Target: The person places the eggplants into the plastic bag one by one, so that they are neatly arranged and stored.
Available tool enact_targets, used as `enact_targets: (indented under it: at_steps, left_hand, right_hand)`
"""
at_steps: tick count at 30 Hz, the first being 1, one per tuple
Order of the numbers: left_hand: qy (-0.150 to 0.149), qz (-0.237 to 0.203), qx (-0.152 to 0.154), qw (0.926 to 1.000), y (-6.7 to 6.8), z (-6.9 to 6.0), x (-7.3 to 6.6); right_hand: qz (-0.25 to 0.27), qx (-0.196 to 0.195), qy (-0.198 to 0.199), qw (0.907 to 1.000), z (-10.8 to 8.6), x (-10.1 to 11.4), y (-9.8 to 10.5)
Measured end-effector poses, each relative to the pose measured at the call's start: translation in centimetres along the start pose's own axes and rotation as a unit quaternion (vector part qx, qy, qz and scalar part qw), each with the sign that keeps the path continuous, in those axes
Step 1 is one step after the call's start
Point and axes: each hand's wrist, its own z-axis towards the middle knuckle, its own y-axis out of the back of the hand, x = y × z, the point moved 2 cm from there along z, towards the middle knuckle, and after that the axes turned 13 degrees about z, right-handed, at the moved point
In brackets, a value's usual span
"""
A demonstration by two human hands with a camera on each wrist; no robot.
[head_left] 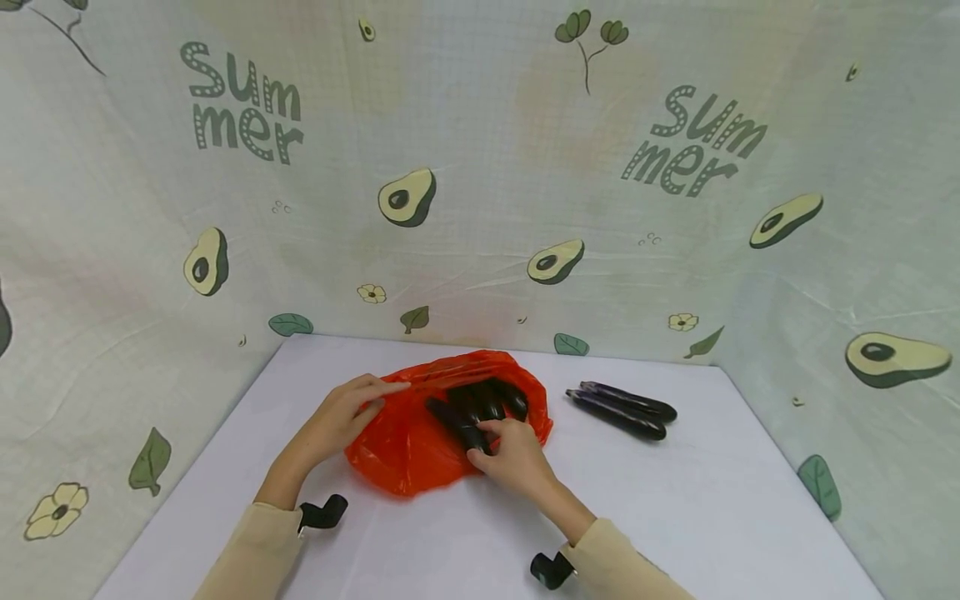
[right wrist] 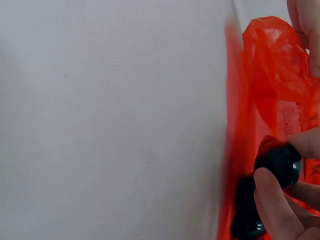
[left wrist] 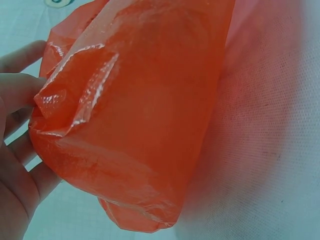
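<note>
From the head, a white table (head_left: 712,517) stands in a corner walled on three sides by a pale hanging cloth (head_left: 465,100), printed with halved avocados, leaves and small flowers. The word "summer" (head_left: 243,104) is readable twice on it, in dotted green-grey letters, split into "sum" and "mer". On the table an orange-red plastic bag (head_left: 405,450) lies with its mouth open, several dark eggplants (head_left: 480,404) inside. The right hand (head_left: 517,458) pinches one eggplant (head_left: 450,417) between thumb and fingers, at the bag's mouth and beside the others. The left hand (head_left: 347,417) touches the bag's left rim, fingers mostly straight; whether it pinches the plastic cannot be told. Near the bag, to its right, two eggplants (head_left: 618,413) lie side by side on the bare tabletop.

From the left wrist, the creased, glossy bag fills the middle, the fingers against its edge and partly hidden behind it. The white surface at right carries a reddish tint next to the bag.

From the right wrist, thumb and fingers close around the eggplant's dark, shiny end. A small printed patch (right wrist: 288,119) shows on the bag, too blurred to read.
</note>
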Motion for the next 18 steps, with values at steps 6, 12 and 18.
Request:
enact_targets:
  at_steps: [6,12,18]
  left_hand:
    - [0.003,0.001,0.000,1.0000,0.1,-0.1,0.0]
    - [0.008,0.001,0.006,0.9999,0.1,-0.1,-0.1]
    - [0.013,0.001,0.009,0.9999,0.2,0.0,-0.1]
  right_hand:
    - [0.001,-0.011,-0.002,0.9999,0.2,-0.5,-0.6]
    - [0.003,-0.022,0.006,0.9997,0.4,-1.0,-1.3]
    - [0.003,-0.040,0.012,0.9991,0.5,-1.1,-2.0]
